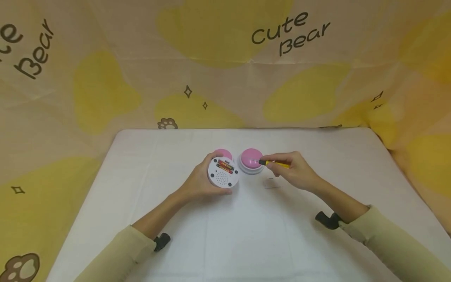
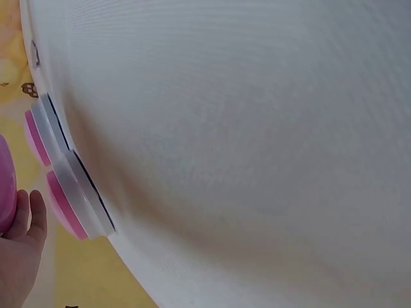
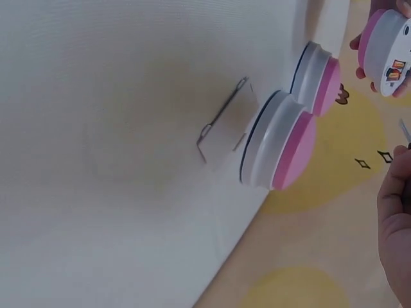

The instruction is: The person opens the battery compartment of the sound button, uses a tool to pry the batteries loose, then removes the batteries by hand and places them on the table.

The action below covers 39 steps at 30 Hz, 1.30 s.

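My left hand [image 1: 197, 181] grips a round white push button [image 1: 222, 181], its underside toward the head camera. Two red-and-black batteries [image 1: 225, 167] show in its uncovered compartment, above a speaker grille. In the left wrist view its pink dome [image 2: 6, 186] rests against the fingers. My right hand [image 1: 298, 171] pinches a small screwdriver [image 1: 280, 164] with a yellow and black handle, its thin shaft pointing left. In the head view the shaft overlaps a second push button [image 1: 251, 154] with a pink dome. A battery cover [image 1: 271, 184] lies on the table below the right hand.
A third push button [image 1: 223, 153] stands on the table, partly hidden behind the held one. Both standing buttons are side by side in the right wrist view. White cloth covers the table [image 1: 246, 235]; a patterned yellow curtain [image 1: 218, 47] hangs behind its far edge.
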Each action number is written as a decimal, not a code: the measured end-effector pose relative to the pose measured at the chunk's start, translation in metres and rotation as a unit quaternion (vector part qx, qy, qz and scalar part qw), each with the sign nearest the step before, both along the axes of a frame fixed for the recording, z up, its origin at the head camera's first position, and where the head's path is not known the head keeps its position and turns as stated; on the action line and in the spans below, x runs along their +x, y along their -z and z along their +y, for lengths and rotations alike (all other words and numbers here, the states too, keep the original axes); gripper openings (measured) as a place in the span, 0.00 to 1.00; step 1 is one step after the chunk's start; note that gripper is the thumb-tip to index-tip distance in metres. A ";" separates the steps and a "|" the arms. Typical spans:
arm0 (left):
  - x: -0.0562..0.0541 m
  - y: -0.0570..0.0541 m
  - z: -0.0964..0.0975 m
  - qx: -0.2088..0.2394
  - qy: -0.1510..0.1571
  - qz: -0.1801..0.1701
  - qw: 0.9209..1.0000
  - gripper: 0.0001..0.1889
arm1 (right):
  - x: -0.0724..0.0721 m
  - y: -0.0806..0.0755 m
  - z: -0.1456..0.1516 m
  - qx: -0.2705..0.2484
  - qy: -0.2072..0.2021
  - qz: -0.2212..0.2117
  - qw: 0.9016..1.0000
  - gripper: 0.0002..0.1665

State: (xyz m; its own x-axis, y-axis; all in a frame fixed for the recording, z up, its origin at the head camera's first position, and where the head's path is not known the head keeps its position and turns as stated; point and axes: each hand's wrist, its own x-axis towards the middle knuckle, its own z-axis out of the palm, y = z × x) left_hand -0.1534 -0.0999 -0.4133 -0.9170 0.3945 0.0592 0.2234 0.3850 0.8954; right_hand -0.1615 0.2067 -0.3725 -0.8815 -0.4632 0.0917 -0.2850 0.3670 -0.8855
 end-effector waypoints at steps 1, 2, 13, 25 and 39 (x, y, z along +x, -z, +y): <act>0.000 0.000 0.000 0.002 0.001 0.001 1.000 0.55 | 0.000 -0.001 -0.001 0.001 -0.005 -0.004 1.000 0.16; 0.000 0.000 0.000 0.002 0.002 0.001 1.000 0.55 | 0.000 -0.001 -0.002 0.004 -0.009 -0.007 1.000 0.16; 0.002 -0.001 0.001 0.000 0.001 -0.002 1.000 0.55 | 0.000 -0.009 -0.010 0.029 -0.062 -0.035 0.997 0.15; 0.000 0.001 0.002 0.002 0.020 0.022 1.000 0.56 | -0.005 -0.013 -0.015 0.073 -0.090 -0.047 0.992 0.15; 0.002 0.004 0.007 0.005 0.046 0.042 0.998 0.53 | -0.009 -0.020 -0.016 0.102 -0.115 -0.045 0.987 0.15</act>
